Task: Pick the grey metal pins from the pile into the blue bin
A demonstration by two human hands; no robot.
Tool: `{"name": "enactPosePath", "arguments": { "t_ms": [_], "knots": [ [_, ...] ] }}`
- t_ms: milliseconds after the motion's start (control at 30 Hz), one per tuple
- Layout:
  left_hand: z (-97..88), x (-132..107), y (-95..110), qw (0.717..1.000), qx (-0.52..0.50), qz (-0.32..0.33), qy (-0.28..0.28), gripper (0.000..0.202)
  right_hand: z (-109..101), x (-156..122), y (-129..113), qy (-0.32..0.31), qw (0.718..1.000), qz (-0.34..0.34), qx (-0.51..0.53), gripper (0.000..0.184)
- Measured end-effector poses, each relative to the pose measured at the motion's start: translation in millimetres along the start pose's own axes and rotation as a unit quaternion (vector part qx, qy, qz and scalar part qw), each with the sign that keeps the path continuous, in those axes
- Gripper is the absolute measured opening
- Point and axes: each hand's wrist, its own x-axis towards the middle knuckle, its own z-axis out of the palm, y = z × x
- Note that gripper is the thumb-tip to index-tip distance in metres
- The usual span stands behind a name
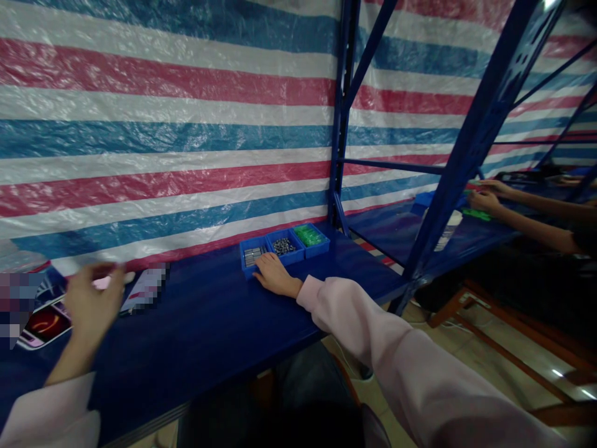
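Observation:
My right hand (275, 275) rests at the near edge of a small blue bin (247, 270), palm down, with its fingers stretched over the rim. In that bin lie silvery metal rods (254, 254), next to the fingertips. Small dark metal parts (282, 246) fill the middle bin, and green plastic pieces (308, 236) the right one. My left hand (93, 302) is raised over the left of the table, somewhat blurred, thumb and fingertips drawn together. A small pale thing (129, 277) shows at the fingertips; its kind is unclear. Something pinkish (101, 282) appears between the fingers.
A phone-like device (44, 325) with a lit screen and a pixelated flat item (145, 287) lie on the blue table (200, 336). Blue rack posts (459, 146) rise at right. Beyond them, another person's hands (487, 198) work near green pieces. Striped sheeting (186, 124) hangs behind.

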Motion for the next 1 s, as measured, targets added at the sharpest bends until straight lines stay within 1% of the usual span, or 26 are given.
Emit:
{"name": "enactPosePath", "arguments": {
  "t_ms": [33,100,167,233,267,333,400,467,533,600,667,733,800,867,933,1000],
  "knots": [
    [22.3,-3,10,0.999,-0.03,0.021,-0.035,0.045,1,1,-2,-0.001,1.0,-0.005,0.005,0.015],
    [65.7,-15,27,0.981,-0.099,0.029,-0.164,0.047,3,3,-7,-0.003,1.0,-0.008,0.019,0.013],
    [104.0,-30,39,0.97,-0.116,0.015,-0.214,0.05,4,6,-14,-0.011,0.999,0.002,0.041,0.011],
    [134.1,-44,46,0.956,-0.144,0.01,-0.256,0.046,5,9,-22,-0.027,0.997,0.013,0.072,0.009],
    [145.3,-49,49,0.942,-0.177,0.017,-0.285,0.042,6,11,-26,-0.032,0.995,0.02,0.091,0.009],
    [159.8,-54,52,0.928,-0.227,0.021,-0.295,0.037,8,14,-33,-0.029,0.99,0.037,0.13,0.01],
    [165.3,-54,54,0.921,-0.264,0.017,-0.285,0.035,11,19,-39,-0.01,0.983,0.072,0.17,0.012],
    [165.5,-53,55,0.919,-0.293,0.008,-0.265,0.037,15,25,-44,0.013,0.971,0.113,0.211,0.012],
    [163.9,-52,55,0.916,-0.32,-0.008,-0.241,0.044,19,31,-49,0.035,0.956,0.15,0.25,0.011],
    [162.5,-53,55,0.912,-0.346,-0.033,-0.218,0.054,22,37,-54,0.057,0.94,0.176,0.287,0.009],
    [161.4,-54,54,0.907,-0.369,-0.059,-0.195,0.061,23,43,-57,0.077,0.922,0.203,0.32,0.006],
    [160.0,-55,55,0.903,-0.383,-0.077,-0.177,0.061,24,48,-58,0.102,0.901,0.239,0.348,0.007],
    [158.3,-55,56,0.904,-0.385,-0.083,-0.167,0.062,24,53,-55,0.131,0.873,0.285,0.373,0.016],
    [156.6,-56,57,0.913,-0.37,-0.059,-0.159,0.064,25,58,-50,0.142,0.839,0.333,0.405,0.03],
    [155.7,-56,58,0.926,-0.348,-0.01,-0.146,0.066,26,62,-44,0.128,0.803,0.375,0.445,0.041],
    [156.0,-57,60,0.936,-0.326,0.038,-0.129,0.066,27,63,-39,0.109,0.77,0.396,0.488,0.048]
  ]
}}
